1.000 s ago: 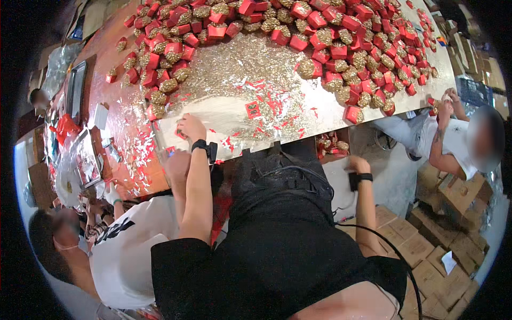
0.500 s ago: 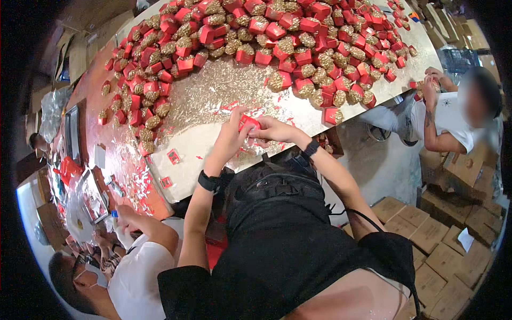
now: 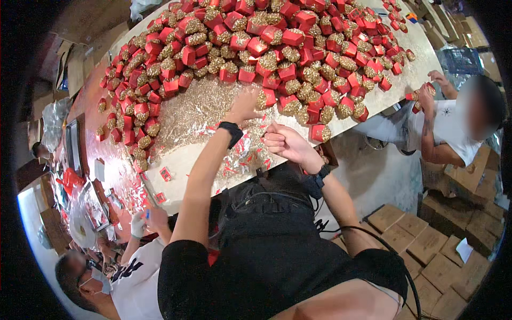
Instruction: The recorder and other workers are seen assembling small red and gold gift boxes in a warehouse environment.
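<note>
My left hand (image 3: 244, 108) stretches over the gold-flecked tabletop to the near edge of a pile of red and gold pieces (image 3: 293, 37). It is blurred, but its fingers look extended and apart. Close to its fingertips lies a red piece with a gold, glittery, bumpy end (image 3: 266, 98). My right hand (image 3: 290, 145) is curled into a loose fist or pinch above the near table edge, to the right of the left one. Whatever its fingers enclose, if anything, is too small or hidden to make out. Neither hand visibly holds a red piece.
Red and white scraps (image 3: 234, 157) and gold flakes litter the table (image 3: 186, 141). Two small flat red items (image 3: 165, 174) lie at its near left. Co-workers sit at the left (image 3: 136, 282) and right (image 3: 445, 120). Cardboard boxes (image 3: 421, 234) cover the floor at lower right.
Both hands were together on a small red piece; now they are apart. My left hand has moved up toward the pile; my right hand has shifted right and closed.
</note>
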A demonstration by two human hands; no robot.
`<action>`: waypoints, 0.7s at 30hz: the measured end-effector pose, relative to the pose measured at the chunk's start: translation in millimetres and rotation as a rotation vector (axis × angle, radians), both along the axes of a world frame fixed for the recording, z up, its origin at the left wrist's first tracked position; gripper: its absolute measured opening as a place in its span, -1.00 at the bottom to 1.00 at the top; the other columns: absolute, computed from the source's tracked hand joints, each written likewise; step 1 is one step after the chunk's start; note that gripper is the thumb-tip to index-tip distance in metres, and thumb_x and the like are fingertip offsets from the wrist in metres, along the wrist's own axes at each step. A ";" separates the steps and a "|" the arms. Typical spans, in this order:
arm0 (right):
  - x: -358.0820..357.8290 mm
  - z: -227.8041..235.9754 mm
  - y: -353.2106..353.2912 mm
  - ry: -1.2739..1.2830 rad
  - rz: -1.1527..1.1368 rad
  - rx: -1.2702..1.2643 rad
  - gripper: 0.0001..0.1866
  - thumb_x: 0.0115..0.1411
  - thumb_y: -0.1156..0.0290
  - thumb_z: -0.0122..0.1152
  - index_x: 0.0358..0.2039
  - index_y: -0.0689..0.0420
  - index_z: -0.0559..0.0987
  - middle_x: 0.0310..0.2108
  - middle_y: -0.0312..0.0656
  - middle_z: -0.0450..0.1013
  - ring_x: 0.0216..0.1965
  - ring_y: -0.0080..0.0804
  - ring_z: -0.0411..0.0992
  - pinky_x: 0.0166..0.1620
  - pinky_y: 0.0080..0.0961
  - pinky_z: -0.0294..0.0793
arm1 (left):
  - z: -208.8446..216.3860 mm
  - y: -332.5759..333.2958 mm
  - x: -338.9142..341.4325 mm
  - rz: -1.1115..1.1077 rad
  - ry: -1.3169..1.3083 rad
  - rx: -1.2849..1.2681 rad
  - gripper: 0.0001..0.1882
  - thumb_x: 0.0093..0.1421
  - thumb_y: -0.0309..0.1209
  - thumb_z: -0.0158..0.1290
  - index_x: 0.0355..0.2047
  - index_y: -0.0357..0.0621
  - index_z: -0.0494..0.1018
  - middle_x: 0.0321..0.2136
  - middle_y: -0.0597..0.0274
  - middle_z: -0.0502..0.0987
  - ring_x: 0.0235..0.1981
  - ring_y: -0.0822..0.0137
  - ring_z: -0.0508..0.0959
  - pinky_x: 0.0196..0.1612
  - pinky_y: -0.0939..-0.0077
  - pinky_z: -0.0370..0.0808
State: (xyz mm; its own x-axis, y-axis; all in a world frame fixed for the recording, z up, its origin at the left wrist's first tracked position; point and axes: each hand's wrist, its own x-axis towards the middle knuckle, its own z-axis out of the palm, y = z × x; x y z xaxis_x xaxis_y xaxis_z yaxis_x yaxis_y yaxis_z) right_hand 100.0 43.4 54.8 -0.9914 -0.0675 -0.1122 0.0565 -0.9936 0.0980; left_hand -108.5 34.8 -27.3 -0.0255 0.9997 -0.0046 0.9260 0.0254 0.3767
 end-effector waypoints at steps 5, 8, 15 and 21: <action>17.5 21.5 2.7 -0.347 -0.336 0.313 -0.81 0.22 0.52 -0.23 -0.19 0.29 0.32 -0.39 -0.23 0.29 -0.42 -0.57 0.27 -0.36 -0.69 0.31 | -31.0 20.7 41.3 0.306 0.113 -0.206 -0.24 -0.27 -0.11 0.28 -0.12 -0.20 0.20 -0.14 0.01 0.34 -0.11 0.03 0.39 -0.12 0.04 0.37; 24.0 19.7 7.0 -0.532 -0.405 0.555 -0.73 0.21 0.59 -0.20 -0.08 0.36 0.28 -0.14 -0.07 0.34 -0.26 -0.49 0.37 -0.17 -0.62 0.39 | -34.6 14.9 38.9 0.728 -0.323 -0.208 -0.35 -0.21 -0.15 0.25 -0.19 -0.25 0.25 -0.37 0.06 0.46 -0.36 0.13 0.49 -0.32 0.27 0.46; 0.7 26.3 -4.6 -0.604 -0.584 1.177 -0.78 0.15 0.45 0.06 -0.24 0.31 0.51 -0.26 -0.18 0.45 -0.36 -0.62 0.40 -0.28 -0.69 0.41 | 76.1 -68.8 36.1 0.815 -2.252 -0.060 -0.79 0.07 -0.54 -0.09 -0.26 -0.36 0.37 -0.33 0.04 0.49 -0.29 0.21 0.48 -0.20 0.35 0.45; -34.8 56.8 -20.9 -0.527 -0.611 1.253 -0.80 0.08 0.55 0.11 -0.25 0.31 0.52 -0.32 -0.21 0.48 -0.31 -0.60 0.42 -0.21 -0.68 0.40 | 154.2 -106.9 39.8 0.801 -2.313 0.143 -0.80 0.04 -0.54 -0.09 -0.32 -0.43 0.35 -0.32 0.02 0.46 -0.23 0.18 0.44 -0.03 0.28 0.38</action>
